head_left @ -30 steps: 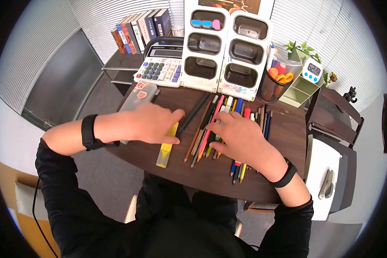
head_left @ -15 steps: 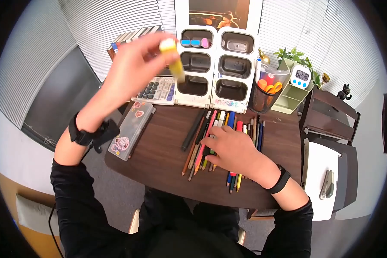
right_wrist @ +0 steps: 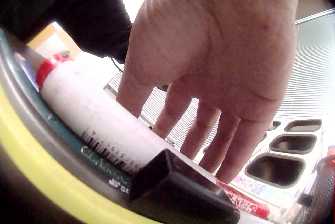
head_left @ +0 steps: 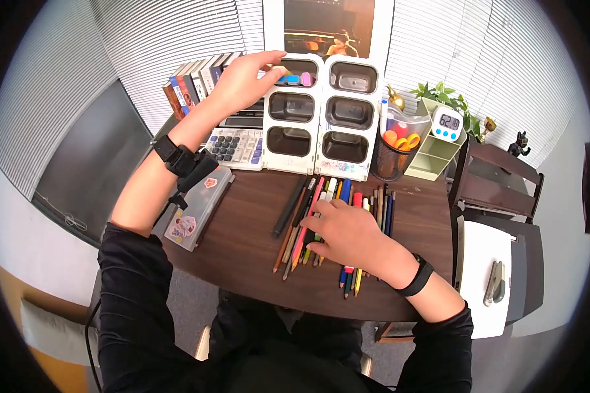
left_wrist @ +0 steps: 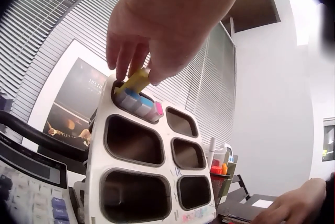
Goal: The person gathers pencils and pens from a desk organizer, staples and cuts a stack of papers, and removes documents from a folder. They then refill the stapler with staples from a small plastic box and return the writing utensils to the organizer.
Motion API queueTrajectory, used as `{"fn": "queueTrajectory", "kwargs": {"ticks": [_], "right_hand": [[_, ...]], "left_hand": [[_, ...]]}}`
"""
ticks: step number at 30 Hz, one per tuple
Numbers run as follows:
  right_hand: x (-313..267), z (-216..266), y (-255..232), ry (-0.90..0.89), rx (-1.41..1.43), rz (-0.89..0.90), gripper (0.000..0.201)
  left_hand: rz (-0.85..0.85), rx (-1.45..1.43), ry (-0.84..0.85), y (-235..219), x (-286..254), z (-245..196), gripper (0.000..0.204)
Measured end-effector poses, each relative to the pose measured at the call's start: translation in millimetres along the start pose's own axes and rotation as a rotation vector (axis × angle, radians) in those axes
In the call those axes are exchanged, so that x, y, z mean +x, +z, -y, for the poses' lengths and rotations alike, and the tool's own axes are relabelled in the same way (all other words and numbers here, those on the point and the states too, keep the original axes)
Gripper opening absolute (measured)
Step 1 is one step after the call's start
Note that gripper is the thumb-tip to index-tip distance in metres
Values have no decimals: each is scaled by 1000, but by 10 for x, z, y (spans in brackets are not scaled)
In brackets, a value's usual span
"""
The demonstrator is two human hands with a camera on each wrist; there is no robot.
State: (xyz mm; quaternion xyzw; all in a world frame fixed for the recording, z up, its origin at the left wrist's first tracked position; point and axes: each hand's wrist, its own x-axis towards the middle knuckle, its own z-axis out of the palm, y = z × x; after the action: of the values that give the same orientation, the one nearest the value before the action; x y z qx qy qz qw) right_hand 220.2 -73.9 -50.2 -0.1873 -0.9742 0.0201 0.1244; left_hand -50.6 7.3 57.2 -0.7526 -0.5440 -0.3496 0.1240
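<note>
My left hand (head_left: 244,80) pinches a yellow highlighter (left_wrist: 137,81) between thumb and fingers, at the top-left compartment of the white organizer (left_wrist: 135,170). In that compartment stand two blue-capped markers (head_left: 293,79) and a pink-capped one (head_left: 305,79). On the desk, my right hand (head_left: 349,236) rests over a spread of pencils and pens, its fingers loosely bent near a pink pencil (head_left: 307,223). In the right wrist view a white marker with a red end (right_wrist: 94,103) lies under the right hand (right_wrist: 214,51). The other five compartments hold nothing visible.
A calculator (head_left: 235,148) and books stand left of the organizer, with a stickered pencil case (head_left: 198,208) on the desk's left. At the right are a mesh pen cup (head_left: 391,161) with scissors and a green holder (head_left: 431,157) bearing a clock.
My left hand picked up the yellow highlighter from the desk, raised it, and brought it to the top-left compartment. My right hand has stayed over the pencils.
</note>
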Motion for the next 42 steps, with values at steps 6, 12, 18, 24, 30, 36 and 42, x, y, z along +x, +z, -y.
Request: {"fn": "queueTrajectory", "kwargs": {"ticks": [6,12,18,24,30,36,42], "right_hand": [[6,7,-18,4,-9,27,31],[23,33,-52,67,-3,113,35],[19,5,-21,-1,-7,25,32],[37,9,-38,6,37,46,34],[67,47,-119,62,37,134,38],[63,61,-124,65,18,139,39],[63,64,-104,7,10,47,36]], "left_hand": [[-169,-203,-59,-93,66,-8,28],[-343,-375,-194,-63,49,-142,25],[-163,-188,-229,219,-62,-18,26],[-190,-122,-252,348,-68,66,33],[-185,-35,-91,319,-85,85,29],[-225,-52,-114,252,-96,110,32],[-190,15,-19,386,-116,123,28]]}}
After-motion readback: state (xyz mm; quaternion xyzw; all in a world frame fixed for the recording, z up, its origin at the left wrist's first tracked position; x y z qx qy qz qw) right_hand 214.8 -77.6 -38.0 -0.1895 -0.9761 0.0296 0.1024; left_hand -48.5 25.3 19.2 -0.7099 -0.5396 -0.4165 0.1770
